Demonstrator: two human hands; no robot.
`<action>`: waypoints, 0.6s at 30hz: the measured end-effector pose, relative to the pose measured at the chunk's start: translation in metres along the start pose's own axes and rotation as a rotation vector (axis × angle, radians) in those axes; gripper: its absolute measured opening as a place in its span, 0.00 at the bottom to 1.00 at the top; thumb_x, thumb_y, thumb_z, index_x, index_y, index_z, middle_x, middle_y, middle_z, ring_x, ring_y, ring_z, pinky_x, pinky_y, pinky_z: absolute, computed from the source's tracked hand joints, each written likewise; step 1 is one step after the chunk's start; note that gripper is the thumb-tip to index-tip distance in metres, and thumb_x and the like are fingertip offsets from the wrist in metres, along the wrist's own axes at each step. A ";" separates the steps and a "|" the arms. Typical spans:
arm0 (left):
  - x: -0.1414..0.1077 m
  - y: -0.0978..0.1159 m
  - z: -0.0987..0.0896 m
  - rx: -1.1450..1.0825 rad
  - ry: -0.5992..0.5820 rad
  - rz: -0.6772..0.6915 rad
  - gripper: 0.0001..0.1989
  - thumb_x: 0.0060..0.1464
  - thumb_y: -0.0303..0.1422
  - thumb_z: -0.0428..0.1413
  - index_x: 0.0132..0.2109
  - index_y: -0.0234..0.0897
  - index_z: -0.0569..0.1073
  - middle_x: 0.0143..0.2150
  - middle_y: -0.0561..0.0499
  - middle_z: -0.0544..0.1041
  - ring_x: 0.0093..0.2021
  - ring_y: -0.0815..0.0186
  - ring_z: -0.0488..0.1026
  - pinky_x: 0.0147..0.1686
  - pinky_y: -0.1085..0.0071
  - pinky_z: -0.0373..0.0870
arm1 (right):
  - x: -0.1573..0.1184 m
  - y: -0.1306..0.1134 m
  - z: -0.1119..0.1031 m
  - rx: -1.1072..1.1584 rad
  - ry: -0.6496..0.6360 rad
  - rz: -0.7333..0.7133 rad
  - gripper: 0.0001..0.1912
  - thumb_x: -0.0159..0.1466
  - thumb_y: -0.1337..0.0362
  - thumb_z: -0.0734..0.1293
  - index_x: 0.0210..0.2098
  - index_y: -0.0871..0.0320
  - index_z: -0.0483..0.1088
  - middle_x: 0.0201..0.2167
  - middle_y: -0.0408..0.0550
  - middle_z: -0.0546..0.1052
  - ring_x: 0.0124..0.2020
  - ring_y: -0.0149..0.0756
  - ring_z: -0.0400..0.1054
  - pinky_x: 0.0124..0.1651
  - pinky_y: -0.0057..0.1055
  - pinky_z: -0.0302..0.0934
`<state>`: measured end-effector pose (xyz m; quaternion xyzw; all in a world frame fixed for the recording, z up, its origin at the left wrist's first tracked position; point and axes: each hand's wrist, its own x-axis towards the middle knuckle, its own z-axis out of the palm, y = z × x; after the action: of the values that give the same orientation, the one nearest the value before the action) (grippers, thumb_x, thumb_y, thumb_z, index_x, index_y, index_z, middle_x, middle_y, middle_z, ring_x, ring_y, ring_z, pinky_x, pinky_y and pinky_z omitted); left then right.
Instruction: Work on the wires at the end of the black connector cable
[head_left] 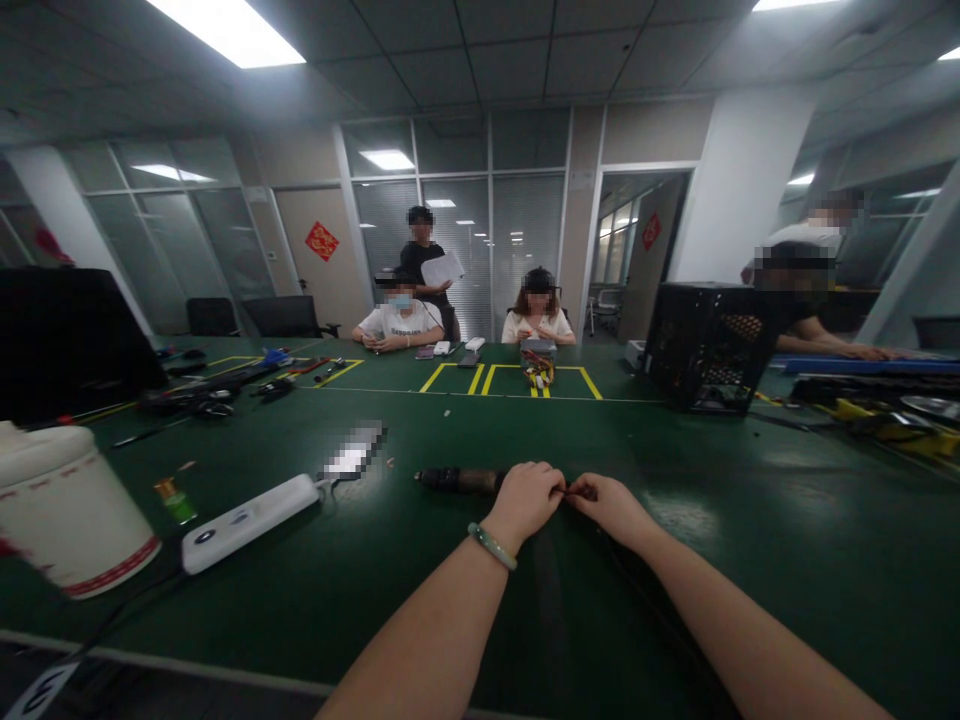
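A dark, rod-shaped tool (pixel 461 481) lies sideways on the green table, its narrow tip pointing left. Over its right end my left hand (pixel 529 492) is closed, and the fingers hide that end. Close against those fingertips, my right hand (pixel 607 505) pinches thumb and finger together. Something small and reddish-dark shows between the two hands, too small to name. From below my right hand a dark cable (pixel 651 588) runs toward the table's near edge, partly hidden by my right forearm.
A white power strip (pixel 251 522), a green bottle (pixel 175 500) and a cream lidded container (pixel 75 510) stand left. A phone (pixel 352 452) lies beyond the strip. A black computer case (pixel 709 348) is at right. Several people sit or stand around the table.
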<state>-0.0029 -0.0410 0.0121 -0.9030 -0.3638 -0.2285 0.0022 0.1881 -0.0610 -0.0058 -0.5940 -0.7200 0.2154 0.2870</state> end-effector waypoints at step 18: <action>0.000 0.000 -0.002 -0.008 0.009 -0.015 0.04 0.60 0.32 0.54 0.40 0.41 0.74 0.40 0.52 0.75 0.43 0.63 0.70 0.46 0.65 0.64 | -0.001 0.001 0.000 0.028 0.007 -0.019 0.10 0.62 0.59 0.65 0.34 0.57 0.75 0.31 0.44 0.79 0.33 0.36 0.71 0.34 0.28 0.60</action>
<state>-0.0035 -0.0416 0.0135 -0.8992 -0.3698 -0.2338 -0.0013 0.1891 -0.0617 -0.0062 -0.5840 -0.7213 0.2207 0.2999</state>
